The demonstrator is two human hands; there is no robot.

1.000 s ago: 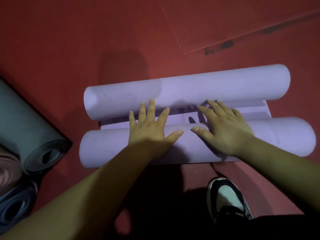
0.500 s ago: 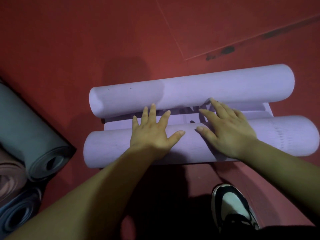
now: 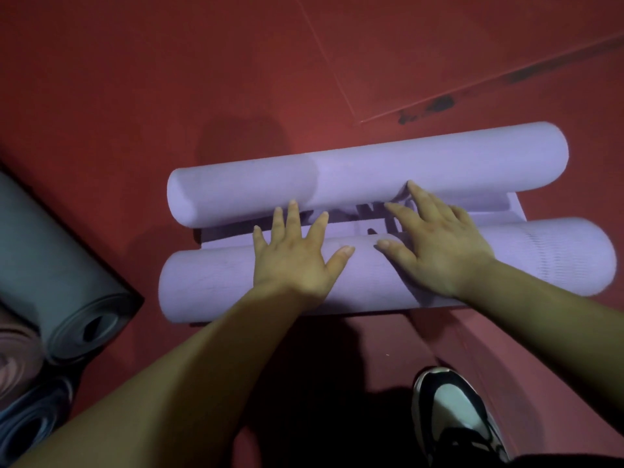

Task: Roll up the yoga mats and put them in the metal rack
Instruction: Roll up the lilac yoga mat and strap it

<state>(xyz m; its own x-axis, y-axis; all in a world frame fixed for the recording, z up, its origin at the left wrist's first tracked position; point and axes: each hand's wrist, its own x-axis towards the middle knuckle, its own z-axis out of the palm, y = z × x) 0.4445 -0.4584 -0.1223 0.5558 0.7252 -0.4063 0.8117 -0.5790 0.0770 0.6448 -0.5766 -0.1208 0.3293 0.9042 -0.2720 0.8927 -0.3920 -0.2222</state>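
Clearly, the rolling is nearing its end but not finishing yet. The purple mat (image 3: 371,170) is lying on the red floor (image 3: 169,79), wound into two fat rolls, one near the person and one farther off, with only a narrow flat strip showing between them. The left hand (image 3: 297,258) is pressing flat on the near roll, fingers straight and spread, gripping nothing. The right hand (image 3: 442,255) is lying just beside it in the same way, its longest fingertip touching the far roll. To the left, a grey mat (image 3: 50,258), a pink mat (image 3: 13,359) and a blue mat (image 3: 30,430) are sitting already rolled. Whether a rack is holding them I cannot tell. What is remaining, I judge, is closing that strip and carrying the purple mat to the metal rack.
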